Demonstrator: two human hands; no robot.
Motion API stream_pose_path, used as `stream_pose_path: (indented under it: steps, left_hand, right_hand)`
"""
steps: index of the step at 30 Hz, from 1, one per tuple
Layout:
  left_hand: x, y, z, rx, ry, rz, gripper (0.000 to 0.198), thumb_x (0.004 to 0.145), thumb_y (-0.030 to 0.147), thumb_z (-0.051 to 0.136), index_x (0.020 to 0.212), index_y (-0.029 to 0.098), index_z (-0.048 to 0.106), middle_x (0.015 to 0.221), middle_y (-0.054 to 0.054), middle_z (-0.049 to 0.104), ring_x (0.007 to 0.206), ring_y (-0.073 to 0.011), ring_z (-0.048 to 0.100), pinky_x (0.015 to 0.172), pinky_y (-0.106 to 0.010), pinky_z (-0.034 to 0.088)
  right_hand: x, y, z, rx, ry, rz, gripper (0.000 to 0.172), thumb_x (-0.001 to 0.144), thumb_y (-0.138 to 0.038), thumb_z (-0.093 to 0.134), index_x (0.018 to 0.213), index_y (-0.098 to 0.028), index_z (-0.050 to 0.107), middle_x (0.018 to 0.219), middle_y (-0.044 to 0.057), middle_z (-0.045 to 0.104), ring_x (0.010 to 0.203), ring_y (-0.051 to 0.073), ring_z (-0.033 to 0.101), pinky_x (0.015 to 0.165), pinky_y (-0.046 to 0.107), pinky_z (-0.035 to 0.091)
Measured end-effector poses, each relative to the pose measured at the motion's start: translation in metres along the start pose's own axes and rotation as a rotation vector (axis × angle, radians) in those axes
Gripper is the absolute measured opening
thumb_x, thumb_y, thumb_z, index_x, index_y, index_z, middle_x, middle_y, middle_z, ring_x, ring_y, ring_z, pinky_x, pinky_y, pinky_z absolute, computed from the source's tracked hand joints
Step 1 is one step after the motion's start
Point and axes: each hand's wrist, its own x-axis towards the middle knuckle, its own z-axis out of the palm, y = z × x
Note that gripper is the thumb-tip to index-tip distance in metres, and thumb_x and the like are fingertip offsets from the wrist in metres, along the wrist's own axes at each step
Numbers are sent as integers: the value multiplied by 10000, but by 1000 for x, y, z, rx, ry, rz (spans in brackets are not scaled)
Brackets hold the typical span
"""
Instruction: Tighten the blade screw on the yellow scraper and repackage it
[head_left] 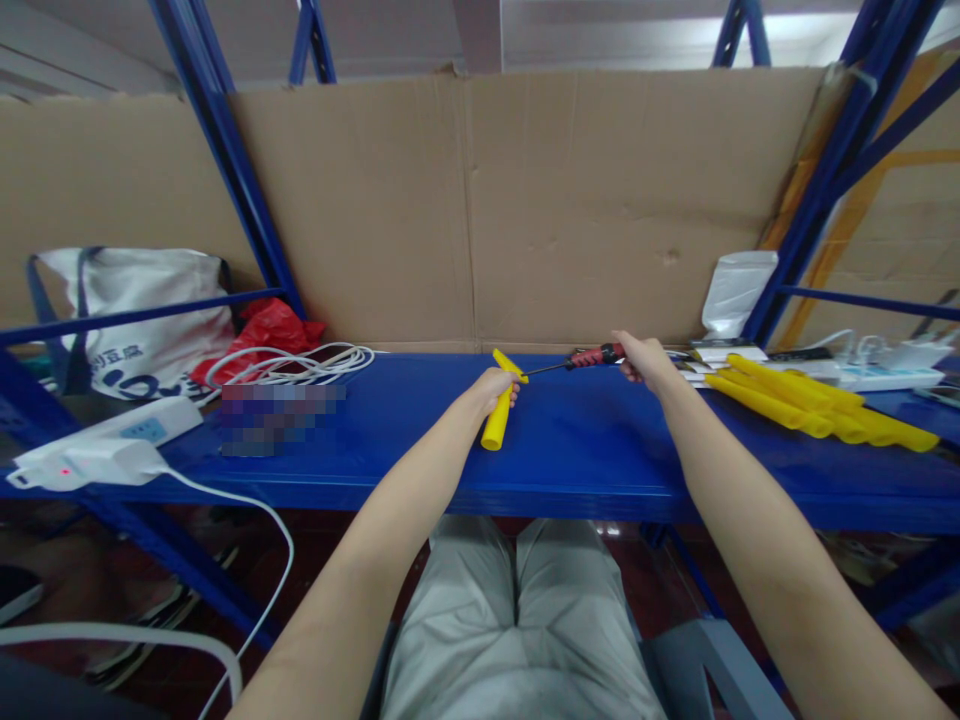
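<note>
The left hand (501,387) is closed round the yellow T-piece (493,430) at the middle of the bench (592,440), head far and stem near, seemingly to steady it. The right hand (642,360) is wrapped round the handle of the screwdriver (594,357), its shaft running left to the head, probably for a straight line, though tip contact cannot be told. Farther right lie yellow tubes (821,405), perhaps for easy reach; far left, a coiled cable (300,365).
</note>
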Motion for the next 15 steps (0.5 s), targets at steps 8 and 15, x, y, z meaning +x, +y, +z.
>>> stream_pose_path:
  steps: [8, 15]
  left_hand:
    - [-6, 4, -1, 25, -6, -26, 16, 884, 144, 608, 896, 151, 600, 473, 31, 443, 454, -97, 413, 471, -234, 368]
    - [-6, 7, -4, 150, 41, -18, 107, 855, 65, 550, 805, 150, 593, 501, 18, 482, 444, -110, 454, 480, -244, 390]
  right_hand:
    - [4, 4, 0, -3, -21, 55, 285, 836, -364, 625, 637, -205, 497, 319, -5, 420, 244, 114, 348, 233, 216, 212]
    - [1, 2, 3, -45, -15, 12, 309, 861, -298, 570, 581, -198, 488, 323, 6, 428, 252, 102, 358, 243, 207, 228]
